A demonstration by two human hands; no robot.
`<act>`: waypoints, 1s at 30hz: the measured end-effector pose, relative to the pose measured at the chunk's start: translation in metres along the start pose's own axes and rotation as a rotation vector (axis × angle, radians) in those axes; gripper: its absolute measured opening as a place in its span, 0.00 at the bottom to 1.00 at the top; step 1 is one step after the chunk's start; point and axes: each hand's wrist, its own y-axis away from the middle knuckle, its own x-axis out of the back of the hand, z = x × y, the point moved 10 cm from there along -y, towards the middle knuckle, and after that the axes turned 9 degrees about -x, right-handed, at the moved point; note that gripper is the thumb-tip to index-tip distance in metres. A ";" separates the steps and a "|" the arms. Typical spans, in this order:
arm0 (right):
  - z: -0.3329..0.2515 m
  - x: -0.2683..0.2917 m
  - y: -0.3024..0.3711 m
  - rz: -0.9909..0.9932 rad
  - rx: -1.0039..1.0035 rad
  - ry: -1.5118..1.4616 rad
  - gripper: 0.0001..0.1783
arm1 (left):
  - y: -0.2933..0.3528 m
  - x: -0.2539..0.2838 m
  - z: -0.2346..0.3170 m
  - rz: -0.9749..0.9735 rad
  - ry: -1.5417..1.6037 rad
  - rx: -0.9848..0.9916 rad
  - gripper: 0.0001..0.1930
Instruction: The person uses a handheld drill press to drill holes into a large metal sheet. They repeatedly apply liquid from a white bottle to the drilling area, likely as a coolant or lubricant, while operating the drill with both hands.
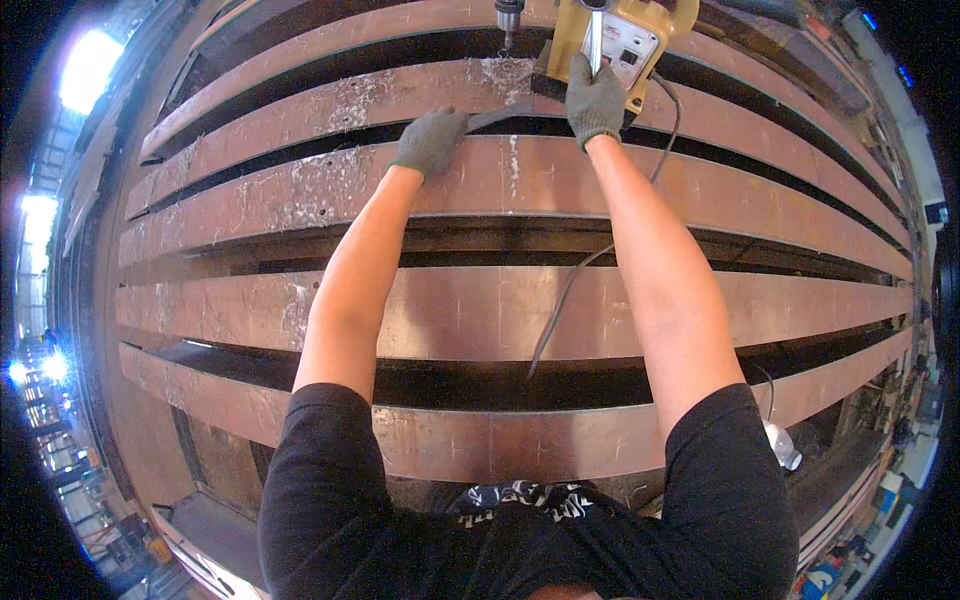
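Observation:
My left hand (432,142), in a grey knit glove, is closed round the near end of a thin dark flat strip (497,115). The strip points right, over a steel bar strewn with pale metal shavings (500,72). My right hand (596,100), gloved alike, is wrapped round a shiny metal lever (596,40) on a yellow magnetic drill (640,50). The drill stands on the far steel bars, its chuck and bit (508,25) left of the body. My palms and the exact grip of the fingers are partly hidden.
Several long brown steel bars (480,310) lie crosswise with dark gaps between them. A black cable (570,285) runs from the drill over the bars into a gap. Shavings (345,100) litter the left side. A clear plastic bottle (783,447) lies at the lower right.

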 end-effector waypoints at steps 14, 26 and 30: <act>0.004 0.011 -0.005 -0.024 0.022 0.036 0.33 | 0.114 0.029 -0.037 0.120 0.166 0.601 0.30; -0.008 0.073 -0.023 -0.363 0.109 0.497 0.34 | 0.178 0.138 0.008 0.694 0.183 0.434 0.32; -0.019 0.090 -0.016 -0.350 0.097 0.431 0.32 | 0.129 0.245 0.059 0.926 0.224 0.269 0.30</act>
